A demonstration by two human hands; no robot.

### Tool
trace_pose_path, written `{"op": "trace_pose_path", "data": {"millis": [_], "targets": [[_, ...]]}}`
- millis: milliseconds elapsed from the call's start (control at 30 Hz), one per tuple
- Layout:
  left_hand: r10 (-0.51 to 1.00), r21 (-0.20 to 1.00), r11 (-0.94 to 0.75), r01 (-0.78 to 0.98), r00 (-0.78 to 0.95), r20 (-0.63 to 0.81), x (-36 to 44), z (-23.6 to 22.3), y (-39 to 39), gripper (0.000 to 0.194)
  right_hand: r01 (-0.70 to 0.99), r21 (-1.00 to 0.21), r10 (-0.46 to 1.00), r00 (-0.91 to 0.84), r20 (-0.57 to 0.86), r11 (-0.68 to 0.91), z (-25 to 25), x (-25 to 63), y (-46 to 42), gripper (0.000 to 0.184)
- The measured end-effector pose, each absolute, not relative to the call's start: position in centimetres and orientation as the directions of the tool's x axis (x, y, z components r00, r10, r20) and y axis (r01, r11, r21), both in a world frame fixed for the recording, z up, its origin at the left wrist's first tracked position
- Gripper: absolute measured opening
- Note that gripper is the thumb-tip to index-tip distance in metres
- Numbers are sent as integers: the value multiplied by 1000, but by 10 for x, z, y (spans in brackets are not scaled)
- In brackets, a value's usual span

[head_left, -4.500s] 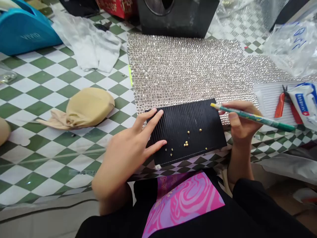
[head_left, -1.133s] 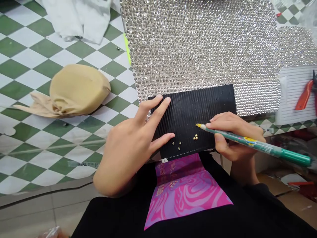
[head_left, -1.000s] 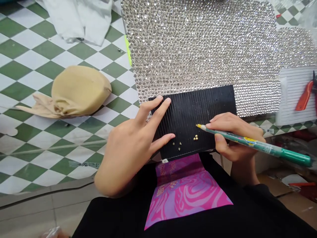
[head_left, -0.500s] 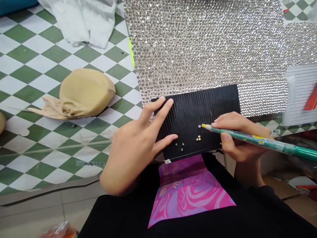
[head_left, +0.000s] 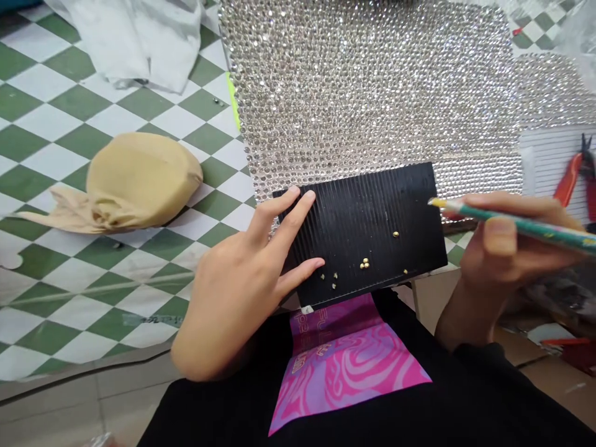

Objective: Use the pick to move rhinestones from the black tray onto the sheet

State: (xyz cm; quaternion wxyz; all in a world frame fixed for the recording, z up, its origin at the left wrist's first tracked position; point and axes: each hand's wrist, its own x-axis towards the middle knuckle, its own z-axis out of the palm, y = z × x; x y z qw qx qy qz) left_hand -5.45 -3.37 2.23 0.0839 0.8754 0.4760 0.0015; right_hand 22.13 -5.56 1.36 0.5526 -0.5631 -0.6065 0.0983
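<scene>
My left hand (head_left: 242,279) lies spread over the left end of a black ridged board (head_left: 354,217), its fingertips and thumb touching the board's surface. Several tiny gold-coloured stones (head_left: 364,264) sit on the board, some clustered, others single. Smaller dull stones (head_left: 334,277) lie near my left thumb. Between the fingers of my right hand (head_left: 505,248) is a slim green pencil (head_left: 526,225) with a yellow tip. That tip points left, above the board's right edge. A pale speck shows at its end; I cannot tell whether it is a stone.
Behind the board spreads a sheet of silver rhinestones (head_left: 372,87). A tied beige fabric bundle (head_left: 144,177) lies on the green-and-white checked tabletop (head_left: 135,298). Red-handled pliers (head_left: 568,180) rest at right. A pink-purple printed sheet (head_left: 354,372) lies on my lap.
My right hand has moved right and up with the pencil, away from the board's middle. The small shiny stone by the tip is gone from its place. The view has shifted slightly right.
</scene>
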Motion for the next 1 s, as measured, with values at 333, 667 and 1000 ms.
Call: {"op": "trace_pose_path", "data": {"millis": [333, 667, 1000], "targets": [[815, 142, -555, 819, 570, -100, -59, 20, -33, 68, 586, -708, 701, 307, 643, 393, -2, 286, 2, 11], [813, 160, -548, 821, 568, -129, -59, 20, -33, 77, 623, -736, 808, 273, 523, 265, -7, 287, -2, 12], [809, 148, -555, 819, 572, -134, -57, 21, -33, 71, 643, -720, 807, 263, 529, 261, -5, 286, -2, 11]]}}
